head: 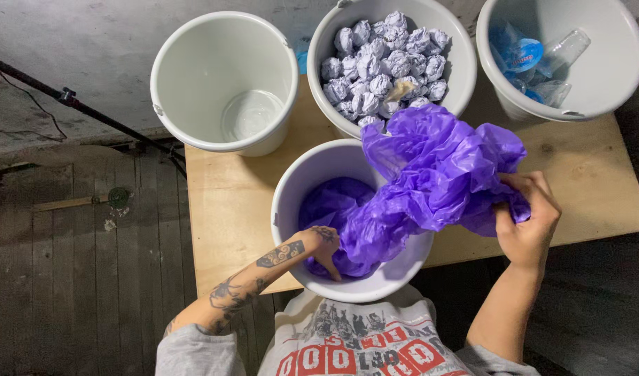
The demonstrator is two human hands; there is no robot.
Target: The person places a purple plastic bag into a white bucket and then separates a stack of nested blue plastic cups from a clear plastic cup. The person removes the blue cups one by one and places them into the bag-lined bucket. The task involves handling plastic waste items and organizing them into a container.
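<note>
Where the table [222,209] carries the work, four white buckets stand on its pale wooden top, three in a far row and one at the near edge. The far-left bucket [225,80] shows only its bare floor. The far-middle bucket [458,63] is filled close to the rim with crumpled paper balls [382,66]. The far-right bucket [612,69] holds clear plastic bottles [542,59] with blue labels.

The near bucket [288,202] stands just in front of the person's torso, within easy reach of both arms. A purple bag [438,174] is partly inside it: one end lies against the bucket floor, and the rest billows up over the right rim.

The left hand [325,244] reaches down inside the near bucket, fingers extended and pressing the film against the inner wall; it looks like a push, not a closed grasp, which keeps that end seated low. The right hand [525,219] is outside the bucket on the right, clenched on a gathered bunch of the bag, holding the loose film up and clear of the rim.

A black stand leg [75,101] crosses the floor at far left.
</note>
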